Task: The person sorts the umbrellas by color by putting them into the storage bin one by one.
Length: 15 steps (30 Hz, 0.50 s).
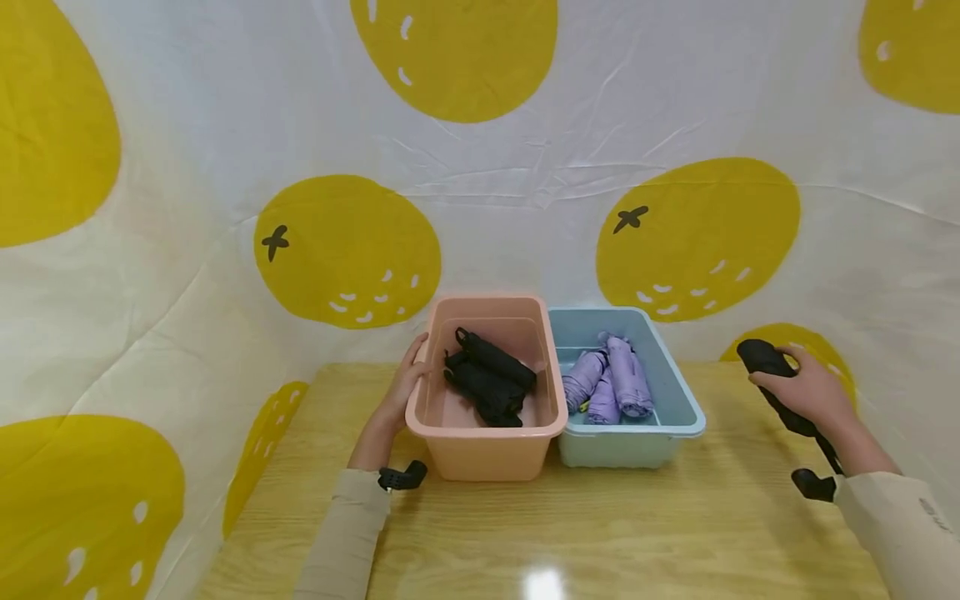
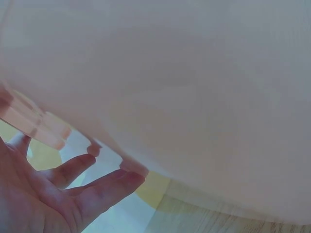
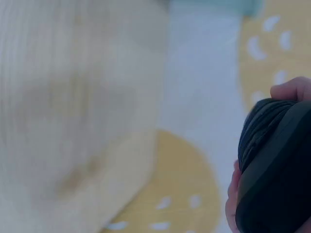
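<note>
My right hand (image 1: 813,392) grips a black folded umbrella (image 1: 776,387), held tilted above the right side of the table. In the right wrist view the umbrella (image 3: 277,165) shows its pleated cloth, with fingers wrapped around it. At the left wall of the pink bin (image 1: 483,457) is my left hand (image 1: 401,396); the left wrist view shows its fingers (image 2: 109,194) spread, fingertips against the bin's outer side. Black folded umbrellas (image 1: 491,379) lie inside the pink bin. Beside it, a blue bin (image 1: 622,448) contains several purple folded umbrellas (image 1: 628,375).
Both bins stand side by side on a wooden table (image 1: 600,533). Behind and to the sides hangs a white cloth (image 1: 495,225) printed with big yellow fruit. Black wrist cameras (image 1: 403,475) are strapped at both sleeves.
</note>
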{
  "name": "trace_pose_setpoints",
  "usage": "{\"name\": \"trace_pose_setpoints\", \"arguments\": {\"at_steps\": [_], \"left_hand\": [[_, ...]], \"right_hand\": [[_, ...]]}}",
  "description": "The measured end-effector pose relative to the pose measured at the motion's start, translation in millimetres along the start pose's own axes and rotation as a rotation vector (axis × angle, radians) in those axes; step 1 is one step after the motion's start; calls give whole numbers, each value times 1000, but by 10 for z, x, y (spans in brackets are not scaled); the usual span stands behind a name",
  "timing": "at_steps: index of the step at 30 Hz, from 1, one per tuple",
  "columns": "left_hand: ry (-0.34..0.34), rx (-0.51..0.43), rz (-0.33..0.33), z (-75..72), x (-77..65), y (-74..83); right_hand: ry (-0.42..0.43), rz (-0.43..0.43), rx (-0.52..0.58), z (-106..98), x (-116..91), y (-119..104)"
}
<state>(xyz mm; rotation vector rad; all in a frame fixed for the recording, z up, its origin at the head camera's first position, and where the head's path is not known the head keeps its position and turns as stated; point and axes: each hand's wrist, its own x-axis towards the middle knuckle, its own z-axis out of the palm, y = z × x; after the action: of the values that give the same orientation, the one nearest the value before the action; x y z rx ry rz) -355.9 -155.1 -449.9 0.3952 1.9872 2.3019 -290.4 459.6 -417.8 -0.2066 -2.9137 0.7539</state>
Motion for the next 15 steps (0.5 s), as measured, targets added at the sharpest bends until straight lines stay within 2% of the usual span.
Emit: {"name": "trace_pose_setpoints", "arguments": {"at_steps": [5,15], "left_hand": [[5,28,9,-30,2,-12],[-1,44,31,-14,-7,-29]], "right_hand": [[39,-81,31,-130,-71,-452],[-9,-173,77,-257,-305,-1320]]}}
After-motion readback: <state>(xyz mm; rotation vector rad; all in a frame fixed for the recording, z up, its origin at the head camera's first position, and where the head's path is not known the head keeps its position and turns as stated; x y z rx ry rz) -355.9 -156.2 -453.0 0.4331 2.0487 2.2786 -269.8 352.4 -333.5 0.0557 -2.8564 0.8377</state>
